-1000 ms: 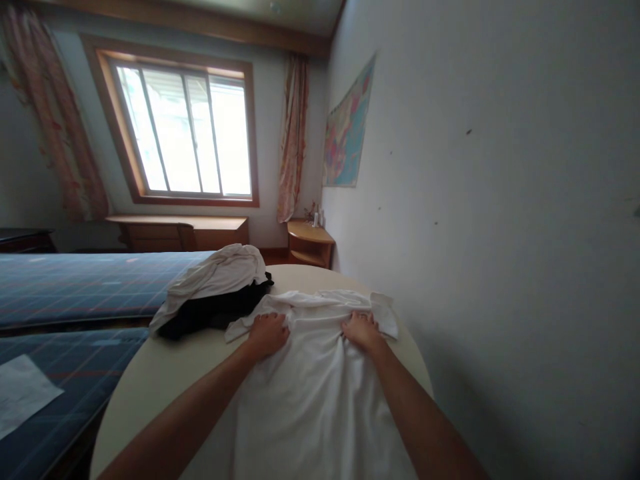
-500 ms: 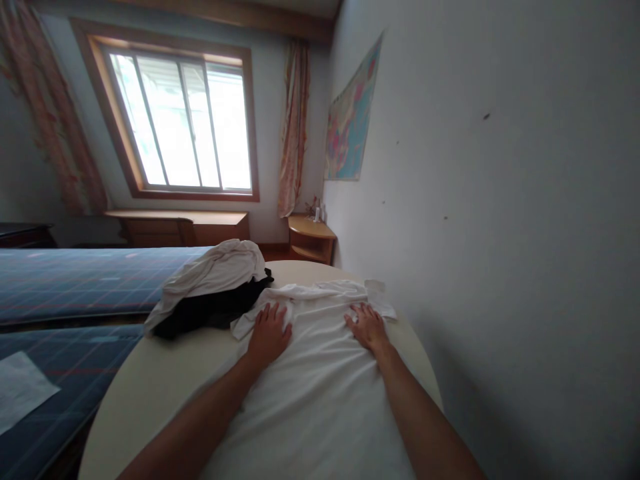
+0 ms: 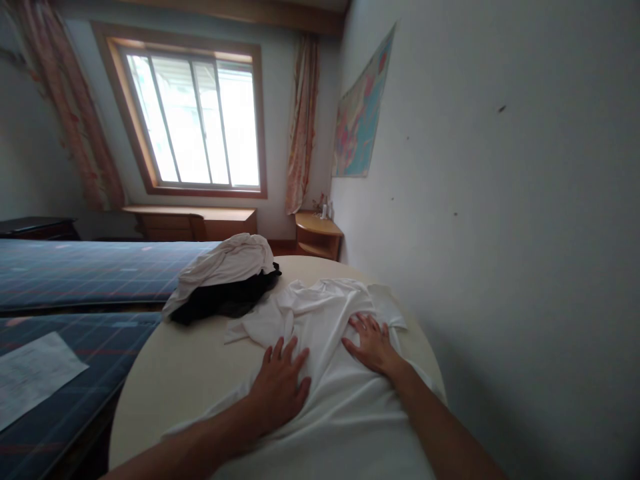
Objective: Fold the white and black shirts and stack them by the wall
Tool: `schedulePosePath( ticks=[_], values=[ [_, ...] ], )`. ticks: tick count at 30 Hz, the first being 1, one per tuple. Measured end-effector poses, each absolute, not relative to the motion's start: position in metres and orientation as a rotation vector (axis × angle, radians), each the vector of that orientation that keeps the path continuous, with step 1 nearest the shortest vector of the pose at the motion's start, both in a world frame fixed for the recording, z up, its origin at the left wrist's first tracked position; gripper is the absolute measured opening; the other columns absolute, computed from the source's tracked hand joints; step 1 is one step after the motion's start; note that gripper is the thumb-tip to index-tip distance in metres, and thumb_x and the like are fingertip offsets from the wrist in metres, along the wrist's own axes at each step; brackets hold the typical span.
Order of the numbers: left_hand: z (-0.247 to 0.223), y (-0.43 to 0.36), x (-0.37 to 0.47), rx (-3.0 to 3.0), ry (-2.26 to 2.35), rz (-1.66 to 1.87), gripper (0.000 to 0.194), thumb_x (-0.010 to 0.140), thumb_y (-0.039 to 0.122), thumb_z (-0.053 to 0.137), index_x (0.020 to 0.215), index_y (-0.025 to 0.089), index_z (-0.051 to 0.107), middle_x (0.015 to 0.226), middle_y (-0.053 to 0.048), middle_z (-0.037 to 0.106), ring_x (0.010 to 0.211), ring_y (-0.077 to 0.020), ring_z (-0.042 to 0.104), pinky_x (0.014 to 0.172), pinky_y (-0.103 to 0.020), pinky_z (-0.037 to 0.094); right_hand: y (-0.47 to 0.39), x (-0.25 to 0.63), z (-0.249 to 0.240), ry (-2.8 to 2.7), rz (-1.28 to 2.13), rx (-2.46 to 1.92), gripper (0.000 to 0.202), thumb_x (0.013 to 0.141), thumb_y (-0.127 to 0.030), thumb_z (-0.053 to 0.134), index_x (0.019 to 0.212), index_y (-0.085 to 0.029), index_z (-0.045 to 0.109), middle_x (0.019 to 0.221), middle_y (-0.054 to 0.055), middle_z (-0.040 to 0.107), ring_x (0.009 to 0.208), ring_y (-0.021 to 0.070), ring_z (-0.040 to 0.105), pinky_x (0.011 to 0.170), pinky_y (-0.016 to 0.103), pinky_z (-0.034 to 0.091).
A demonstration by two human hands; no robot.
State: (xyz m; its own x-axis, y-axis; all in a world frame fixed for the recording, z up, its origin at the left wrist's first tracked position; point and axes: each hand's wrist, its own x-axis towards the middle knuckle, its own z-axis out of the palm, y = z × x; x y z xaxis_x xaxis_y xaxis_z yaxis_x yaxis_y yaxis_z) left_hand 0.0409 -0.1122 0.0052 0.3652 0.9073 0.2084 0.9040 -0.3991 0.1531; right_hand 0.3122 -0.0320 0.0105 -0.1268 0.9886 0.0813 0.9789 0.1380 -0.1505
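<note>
A white T-shirt [image 3: 330, 400] lies spread over the round cream table [image 3: 165, 380], its collar and sleeves at the far side and its body toward me. Creases run across the cloth between my hands. My left hand [image 3: 283, 383] rests on the left half of the shirt with fingers spread. Higher up on the right side, near the right sleeve, my right hand [image 3: 370, 341] presses flat on the fabric, fingers apart. Neither hand grips the cloth.
Piled clothes, a whitish garment [image 3: 235, 257] over a black one [image 3: 220, 300], sit at the table's far left edge. Blue plaid mattresses [image 3: 100, 273] lie to the left, with a paper sheet [image 3: 43, 370] on the nearer one. A wall [image 3: 525, 267] stands close on the right.
My left hand has moved toward me over the shirt, and its left sleeve now lies flatter and further out. My right hand has stayed near the right sleeve. The view has shifted slightly left.
</note>
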Motion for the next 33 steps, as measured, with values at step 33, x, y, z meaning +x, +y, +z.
schedulePosePath(
  ticks=[33],
  values=[
    [0.058,0.014,0.016,2.682,2.033,0.564,0.041,0.090,0.004,0.037,0.118,0.015,0.064,0.145,-0.016,0.046,0.140,-0.0331,0.030,0.113,-0.055,0.023,0.000,0.308,0.008,-2.063,0.056,-1.960,0.056,0.091,-0.054,0.041,0.135,-0.021,0.051,0.149,0.011,0.043,0.141,0.0290,0.028,0.115,0.056,0.008]
  ],
)
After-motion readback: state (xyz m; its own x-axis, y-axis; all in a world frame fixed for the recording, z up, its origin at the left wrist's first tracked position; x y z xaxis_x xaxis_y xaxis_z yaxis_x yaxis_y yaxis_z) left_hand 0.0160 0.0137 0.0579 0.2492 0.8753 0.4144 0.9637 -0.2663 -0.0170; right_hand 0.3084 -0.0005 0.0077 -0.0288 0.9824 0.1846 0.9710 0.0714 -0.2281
